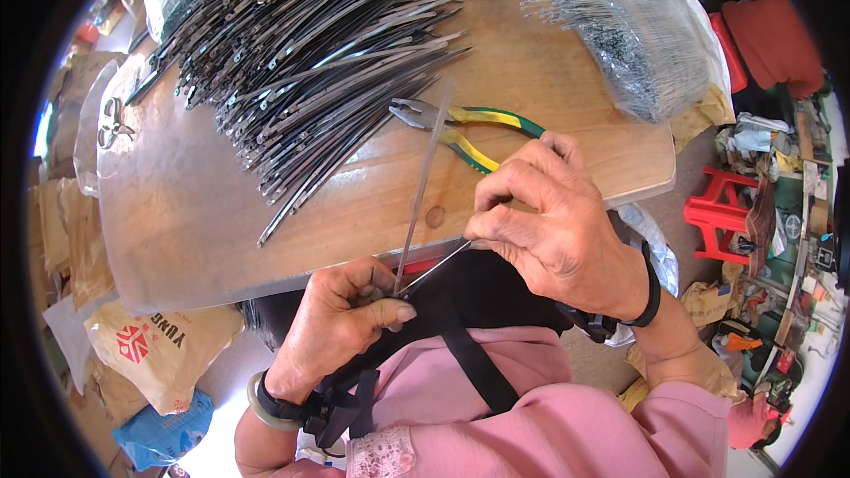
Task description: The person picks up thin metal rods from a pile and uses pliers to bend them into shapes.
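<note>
Pinched between the thumb and fingers of my left hand [341, 319] is the lower end of a thin, flat, greyish strip [423, 181], which points up and away over the table edge. My right hand [562, 226] is closed on a thin metal wire [440, 265]. The wire slants down to the left, and its far end meets the strip at my left thumb; my fingertips hide exactly how they join. Just beyond my right hand lie pliers [500, 117] with yellow and green handles, jaws toward the left, with the strip crossing in front of them.
A large pile of dark flat metal strips [310, 62] covers the table's far left. A clear plastic bag of thin wires [633, 44] lies at the far right. Small scissors [113, 124] sit near the left edge. A red stool [722, 217] stands on the floor to the right.
</note>
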